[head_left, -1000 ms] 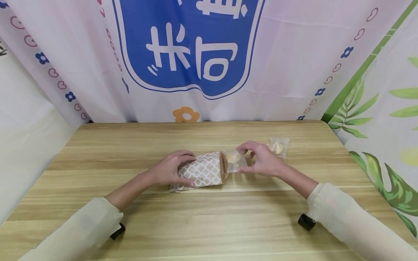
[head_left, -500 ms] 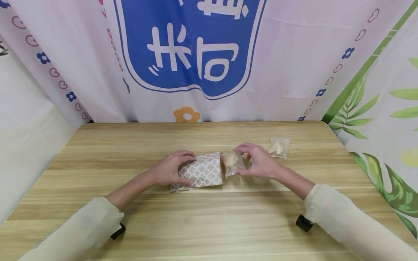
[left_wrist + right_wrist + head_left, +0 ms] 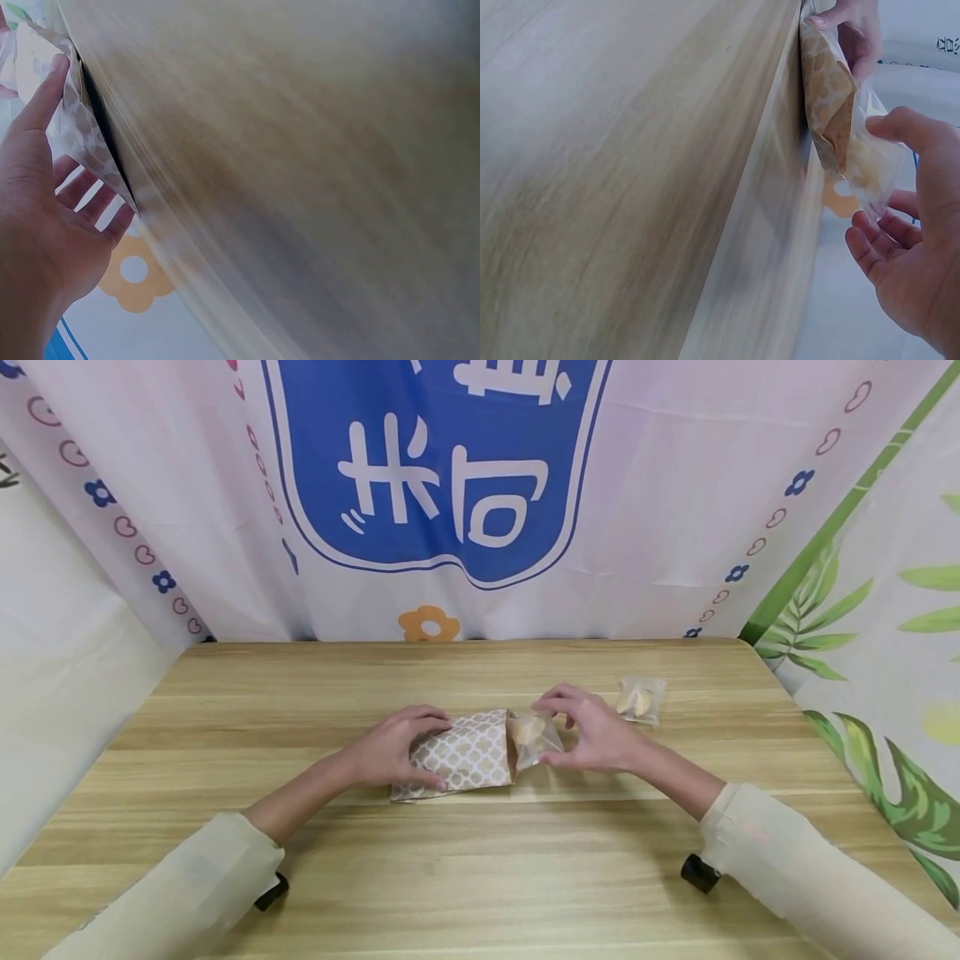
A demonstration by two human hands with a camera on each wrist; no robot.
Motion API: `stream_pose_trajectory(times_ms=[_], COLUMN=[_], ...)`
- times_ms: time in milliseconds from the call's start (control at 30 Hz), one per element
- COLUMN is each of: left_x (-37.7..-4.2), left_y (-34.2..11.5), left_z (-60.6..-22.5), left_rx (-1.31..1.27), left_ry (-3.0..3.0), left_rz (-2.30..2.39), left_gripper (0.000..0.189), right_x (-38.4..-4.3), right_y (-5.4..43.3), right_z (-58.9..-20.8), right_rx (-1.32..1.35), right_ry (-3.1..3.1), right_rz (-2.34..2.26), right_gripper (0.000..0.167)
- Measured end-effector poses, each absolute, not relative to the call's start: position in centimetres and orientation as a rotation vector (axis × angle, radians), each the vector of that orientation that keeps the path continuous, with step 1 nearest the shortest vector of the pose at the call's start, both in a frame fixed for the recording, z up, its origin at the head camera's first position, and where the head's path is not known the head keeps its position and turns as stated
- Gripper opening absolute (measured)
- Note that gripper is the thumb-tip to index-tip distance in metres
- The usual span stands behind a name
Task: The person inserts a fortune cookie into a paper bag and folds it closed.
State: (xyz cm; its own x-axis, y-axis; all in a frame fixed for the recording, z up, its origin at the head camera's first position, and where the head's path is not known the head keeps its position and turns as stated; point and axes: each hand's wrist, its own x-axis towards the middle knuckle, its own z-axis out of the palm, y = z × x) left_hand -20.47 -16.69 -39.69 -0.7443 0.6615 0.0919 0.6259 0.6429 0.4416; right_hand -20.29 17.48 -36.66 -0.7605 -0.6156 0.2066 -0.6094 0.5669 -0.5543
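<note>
My left hand (image 3: 392, 747) grips a brown paper bag (image 3: 474, 748) with a white lattice print, lying flat on the table with its mouth to the right. In the left wrist view the thumb (image 3: 46, 94) lies along one side of the bag and the fingers are on the other. At that mouth, my right hand (image 3: 600, 735) holds a small clear packet (image 3: 537, 742) of pale yellow pieces between thumb and fingers. The right wrist view has the packet (image 3: 874, 161) against the bag's open edge (image 3: 841, 124); how far inside its front end reaches is hard to tell.
A second clear packet (image 3: 642, 700) with similar pale pieces lies behind my right hand. The wood-grain table (image 3: 480, 877) ends at a printed curtain (image 3: 637, 527) at the back. Black wrist devices (image 3: 700, 872) sit below both sleeves.
My right hand has shifted slightly left, and the packet has tilted at the bag's mouth. Over the last half second almost nothing moves. The left hand and bag stay in place.
</note>
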Motion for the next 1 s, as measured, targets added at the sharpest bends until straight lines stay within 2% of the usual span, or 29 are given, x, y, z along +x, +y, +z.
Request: stream_pose_trajectory(times_ms=[233, 500, 800, 1000], left_x=[-20.5, -20.5, -20.4, -20.4], left_y=[-16.7, -16.7, -16.6, -16.6], left_z=[-39.8, -39.7, -39.5, -39.6], left_rx=[1.097, 1.093, 1.088, 1.081], left_ry=[2.777, 2.773, 2.775, 2.773], left_rz=[0.697, 0.708, 0.708, 0.712], left_gripper=[0.091, 0.090, 0.090, 0.090], right_x=[-20.3, -20.4, -20.3, -20.4], right_y=[16.9, 16.8, 16.1, 16.3], right_z=[-36.7, -37.2, -37.5, -37.5], right_rx=[-1.089, -1.046, -1.070, -1.160], right_ry=[2.799, 2.845, 2.824, 2.768], right_rz=[-0.856, -0.862, -0.827, -0.772], right_gripper=[0.070, 0.064, 0.066, 0.076])
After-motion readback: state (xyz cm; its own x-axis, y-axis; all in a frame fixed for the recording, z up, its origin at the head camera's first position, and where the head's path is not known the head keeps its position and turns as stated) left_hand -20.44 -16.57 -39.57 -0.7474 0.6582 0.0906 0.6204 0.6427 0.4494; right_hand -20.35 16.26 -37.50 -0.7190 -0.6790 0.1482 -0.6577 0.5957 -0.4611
